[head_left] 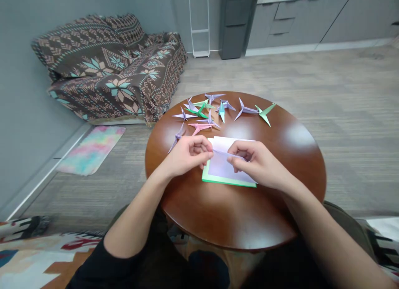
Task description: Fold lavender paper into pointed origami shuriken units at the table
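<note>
A light purple sheet of origami paper (pixel 222 166) lies over a stack of paper with a green edge (pixel 229 182). Its far part looks whitish and a crease runs across between my hands. My left hand (pixel 193 154) pinches the sheet at the left end of this crease with thumb and curled fingers. On the right side, my right hand (pixel 251 159) has thumb and fingertips closed on the same fold. Just beyond the paper are several folded paper cranes, among them a pink crane (pixel 200 127), a green crane (pixel 199 111) and a purple crane (pixel 245 109).
The round brown wooden table (pixel 280 156) carries all the paper, with its edge close to my lap. A sofa (pixel 118 72) under a patterned cover stands at the far left, near a pastel mat (pixel 93 149). Grey cabinets (pixel 305 20) line the back.
</note>
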Demonstrator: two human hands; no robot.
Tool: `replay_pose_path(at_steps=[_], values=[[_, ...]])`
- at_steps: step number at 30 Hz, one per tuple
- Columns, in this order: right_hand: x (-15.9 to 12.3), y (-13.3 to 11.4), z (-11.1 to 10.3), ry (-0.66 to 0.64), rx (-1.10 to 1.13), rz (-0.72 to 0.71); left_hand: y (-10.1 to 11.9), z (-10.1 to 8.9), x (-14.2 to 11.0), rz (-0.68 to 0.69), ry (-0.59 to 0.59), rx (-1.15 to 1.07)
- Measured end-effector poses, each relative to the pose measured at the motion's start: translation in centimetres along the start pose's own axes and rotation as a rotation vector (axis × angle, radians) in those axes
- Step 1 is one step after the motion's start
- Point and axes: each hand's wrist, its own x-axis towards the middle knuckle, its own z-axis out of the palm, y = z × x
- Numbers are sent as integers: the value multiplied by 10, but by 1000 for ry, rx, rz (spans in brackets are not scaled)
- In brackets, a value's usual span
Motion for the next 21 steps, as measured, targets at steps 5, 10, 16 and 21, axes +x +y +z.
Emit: replay_pose_path(at_steps=[5, 10, 16, 21], values=[[-2, -3, 1, -34, -18, -8, -1, 19, 0, 10, -46, -2], [-2, -4, 0, -57, -5, 9, -1, 15, 0, 22, -29, 18], [-1, -3, 1, -49, 15, 36, -3, 7, 3, 16, 41, 2], [0, -2, 0, -37, 25, 44, -5, 7, 5, 74, 96, -104]])
